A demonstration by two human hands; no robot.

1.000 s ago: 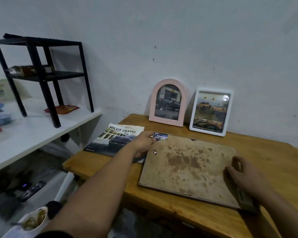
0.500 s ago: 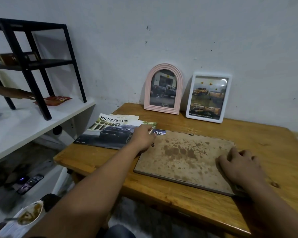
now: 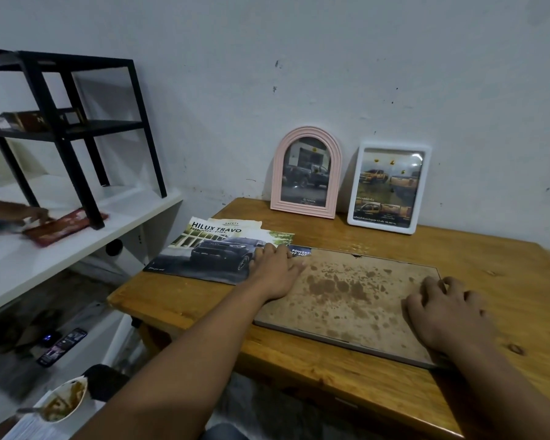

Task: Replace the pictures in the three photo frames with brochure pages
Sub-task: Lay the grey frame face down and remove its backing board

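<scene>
Now the large frame (image 3: 346, 296) lies flat, face down, on the wooden table (image 3: 505, 281), no longer tipped up at its right end as a second ago. The right hand (image 3: 448, 315) presses its right end, fingers loosely curled, gripping nothing. The left hand (image 3: 275, 268) rests open across the frame's left edge and the brochure (image 3: 210, 249) beside it. The pink arched frame (image 3: 305, 173) and white frame (image 3: 389, 187) lean against the wall behind.
</scene>
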